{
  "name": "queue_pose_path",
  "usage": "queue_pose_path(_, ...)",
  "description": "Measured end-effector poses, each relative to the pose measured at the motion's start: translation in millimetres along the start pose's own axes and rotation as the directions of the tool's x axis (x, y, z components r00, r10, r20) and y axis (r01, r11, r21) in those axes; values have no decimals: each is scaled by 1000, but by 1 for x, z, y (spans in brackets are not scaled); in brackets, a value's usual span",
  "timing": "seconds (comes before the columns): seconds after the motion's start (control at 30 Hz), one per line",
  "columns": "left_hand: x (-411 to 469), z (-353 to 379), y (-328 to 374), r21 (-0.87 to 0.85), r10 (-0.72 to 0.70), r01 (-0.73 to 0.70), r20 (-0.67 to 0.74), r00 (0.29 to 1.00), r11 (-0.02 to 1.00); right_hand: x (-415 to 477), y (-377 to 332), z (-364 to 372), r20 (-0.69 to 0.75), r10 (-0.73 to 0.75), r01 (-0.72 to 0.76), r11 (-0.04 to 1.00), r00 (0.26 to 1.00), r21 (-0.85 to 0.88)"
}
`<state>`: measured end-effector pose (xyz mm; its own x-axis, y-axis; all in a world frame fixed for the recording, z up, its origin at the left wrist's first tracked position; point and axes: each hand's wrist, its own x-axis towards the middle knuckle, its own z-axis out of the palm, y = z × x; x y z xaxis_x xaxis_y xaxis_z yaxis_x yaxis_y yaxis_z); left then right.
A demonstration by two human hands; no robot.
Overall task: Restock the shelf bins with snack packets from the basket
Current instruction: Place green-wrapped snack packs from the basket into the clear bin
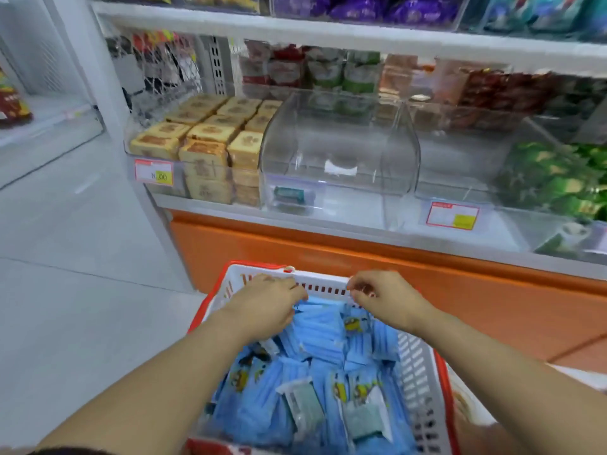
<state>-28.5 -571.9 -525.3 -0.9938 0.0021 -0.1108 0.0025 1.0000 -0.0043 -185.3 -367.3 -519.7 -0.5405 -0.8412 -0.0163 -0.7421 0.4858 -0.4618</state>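
1. Far left on the shelf, square yellow-brown cake packets stand stacked in a clear plastic bin fronted by a red-and-yellow price tag.
2. My left hand reaches into the white slatted plastic basket with a red rim, fingers curled onto the glossy blue snack packets at its far end.
3. Those packets fill the basket, which sits below the shelf against the orange base panel.
4. Above, the middle transparent shelf bin holds one small teal packet.
5. My right hand hovers at the basket's far wall, fingers curled; I cannot tell whether it grips anything.
6. Far right, green leaf-patterned packets heap in another clear bin.
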Motion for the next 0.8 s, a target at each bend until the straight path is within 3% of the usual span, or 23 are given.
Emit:
queue_pose_path(0.13,-4,51,37,-92,-55,81,251,966,993,-34,31,43,302,119,-83,988,946,-129)
queue_pose_path(0.3,-14,98,70,-200,-19,127,468,883,972,-71,40,89,607,174,-36,972,775,-233)
queue_pose_path(0.37,-16,107,74,-205,0,119,501,866,972,-80,40,103,652,182,7,961,736,-276)
queue_pose_path(0.53,-14,118,77,-188,15,98,523,852,977,-98,37,129,650,84,315,824,755,-472)
queue_pose_path(0.6,-13,119,78,-180,16,92,527,850,979,-101,32,133,637,56,350,797,769,-493)
queue_pose_path(0.7,-16,119,79,-171,14,89,523,852,981,-96,29,127,604,67,246,874,794,-420)
queue_pose_path(0.8,-17,114,78,-222,15,116,514,858,968,-84,25,93,575,176,-85,979,799,-183)
